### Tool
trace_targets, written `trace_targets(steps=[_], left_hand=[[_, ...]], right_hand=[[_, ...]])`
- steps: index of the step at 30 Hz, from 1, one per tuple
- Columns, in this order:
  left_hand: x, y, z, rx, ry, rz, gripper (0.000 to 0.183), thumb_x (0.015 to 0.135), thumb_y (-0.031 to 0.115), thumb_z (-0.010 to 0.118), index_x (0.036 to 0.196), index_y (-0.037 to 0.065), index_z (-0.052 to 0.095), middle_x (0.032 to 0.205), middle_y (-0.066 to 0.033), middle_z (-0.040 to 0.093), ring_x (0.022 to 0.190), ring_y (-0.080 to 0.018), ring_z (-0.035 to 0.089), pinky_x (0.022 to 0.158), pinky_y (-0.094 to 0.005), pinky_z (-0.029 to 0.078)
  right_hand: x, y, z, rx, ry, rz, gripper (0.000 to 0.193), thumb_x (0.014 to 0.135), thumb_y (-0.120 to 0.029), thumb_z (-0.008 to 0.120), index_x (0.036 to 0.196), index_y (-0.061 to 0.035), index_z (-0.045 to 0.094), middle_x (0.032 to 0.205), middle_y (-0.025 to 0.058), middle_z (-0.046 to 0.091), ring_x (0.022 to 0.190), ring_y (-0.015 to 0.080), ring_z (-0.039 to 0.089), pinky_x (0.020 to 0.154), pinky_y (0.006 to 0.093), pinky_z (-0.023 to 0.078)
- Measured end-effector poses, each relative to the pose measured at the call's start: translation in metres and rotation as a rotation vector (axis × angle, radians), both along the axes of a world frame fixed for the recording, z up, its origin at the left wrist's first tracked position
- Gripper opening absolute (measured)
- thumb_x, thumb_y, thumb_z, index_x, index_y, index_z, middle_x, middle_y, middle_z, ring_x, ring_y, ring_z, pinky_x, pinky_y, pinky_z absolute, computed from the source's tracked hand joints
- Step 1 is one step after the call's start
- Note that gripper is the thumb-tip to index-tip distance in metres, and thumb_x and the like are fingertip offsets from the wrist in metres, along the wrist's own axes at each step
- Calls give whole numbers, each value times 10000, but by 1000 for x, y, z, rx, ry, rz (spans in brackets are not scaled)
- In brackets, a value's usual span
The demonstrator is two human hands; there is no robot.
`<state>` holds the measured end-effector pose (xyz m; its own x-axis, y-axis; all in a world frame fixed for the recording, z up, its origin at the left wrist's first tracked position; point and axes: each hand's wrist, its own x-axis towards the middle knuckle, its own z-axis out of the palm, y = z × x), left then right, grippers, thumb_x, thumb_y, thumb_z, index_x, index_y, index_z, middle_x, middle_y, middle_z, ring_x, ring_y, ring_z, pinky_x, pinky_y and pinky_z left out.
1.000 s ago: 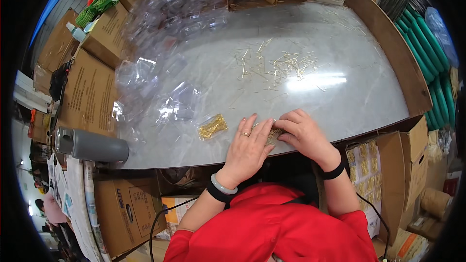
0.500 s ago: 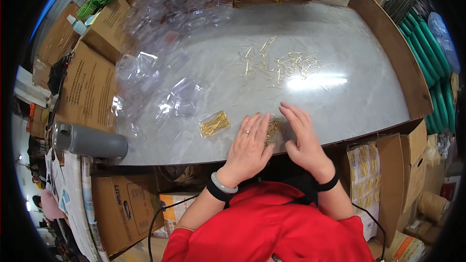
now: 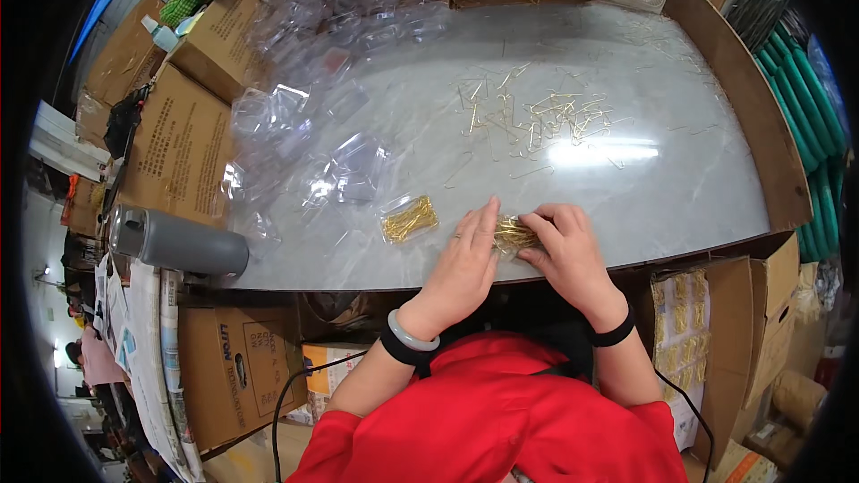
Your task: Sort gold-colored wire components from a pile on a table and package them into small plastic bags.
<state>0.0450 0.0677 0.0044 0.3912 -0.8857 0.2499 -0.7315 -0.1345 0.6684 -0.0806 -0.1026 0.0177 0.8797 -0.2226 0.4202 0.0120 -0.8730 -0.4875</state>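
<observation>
Near the table's front edge lies a bundle of gold wire hooks [image 3: 514,234], between my two hands. My left hand [image 3: 458,261] rests on its side along the bundle's left end, fingers stretched out. On the other side, my right hand [image 3: 570,255] grips the bundle's right end with thumb and fingers. Something clear shows under the hooks, but the fingers partly hide it. Left of my left hand sits a clear plastic pack filled with gold hooks [image 3: 410,219]. Loose gold hooks [image 3: 573,118] are scattered farther back on the grey table [image 3: 662,206].
Many clear plastic packs [image 3: 358,165] are heaped over the table's left side. A grey bottle [image 3: 183,240] lies at the left edge by a cardboard box [image 3: 174,148]. Cardboard walls [image 3: 747,98] border the right. Below, another box holds filled packs [image 3: 684,322].
My right hand, open and apart from the bundle before, has closed on its right end. The bundle now lies more crosswise. The whole view has shifted slightly.
</observation>
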Motion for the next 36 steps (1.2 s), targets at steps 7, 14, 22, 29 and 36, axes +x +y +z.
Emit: trace_targets(steps=[7, 14, 22, 29, 36], left_hand=[[-14, -7, 9, -71, 64, 51, 779, 889, -55, 568, 1585, -16, 220, 1516, -303, 379, 1415, -451, 384, 1173, -450, 341], [1, 8, 32, 38, 47, -76, 752, 849, -86, 513, 1560, -34, 273, 1520, -295, 374, 1421, -445, 381, 1181, -448, 332], [2, -5, 30, 98, -25, 99, 645, 859, -81, 582, 1479, -22, 417, 1422, -261, 463, 1281, -428, 511, 1083, -458, 435], [-7, -13, 32, -35, 497, 117, 576, 867, -11, 683, 1414, -34, 502, 1374, -223, 509, 1157, -330, 589, 939, -389, 525], [5, -5, 30, 57, -138, 49, 674, 843, 73, 734, 1454, -14, 462, 1387, -217, 521, 1236, -407, 520, 1028, -441, 449]], right_hand=[[3, 2, -8, -2, -79, -45, 337, 795, -79, 770, 1110, -80, 649, 1078, 85, 621, 1037, 311, 572, 916, 423, 477], [-1, -4, -12, 114, -134, -40, 236, 818, -53, 755, 1036, -69, 665, 1028, 88, 633, 977, 314, 580, 867, 412, 488], [-1, 0, 1, -2, -76, -16, 544, 805, -191, 804, 1276, -32, 585, 1305, 160, 583, 1211, 371, 535, 1028, 471, 450], [0, -6, -8, 39, 10, 13, 688, 794, -264, 810, 1367, -13, 525, 1365, 179, 555, 1293, 381, 493, 1100, 511, 396], [-7, -22, 12, -1, 53, 81, 594, 792, -228, 791, 1312, -38, 576, 1308, 114, 603, 1249, 336, 524, 1066, 470, 398]])
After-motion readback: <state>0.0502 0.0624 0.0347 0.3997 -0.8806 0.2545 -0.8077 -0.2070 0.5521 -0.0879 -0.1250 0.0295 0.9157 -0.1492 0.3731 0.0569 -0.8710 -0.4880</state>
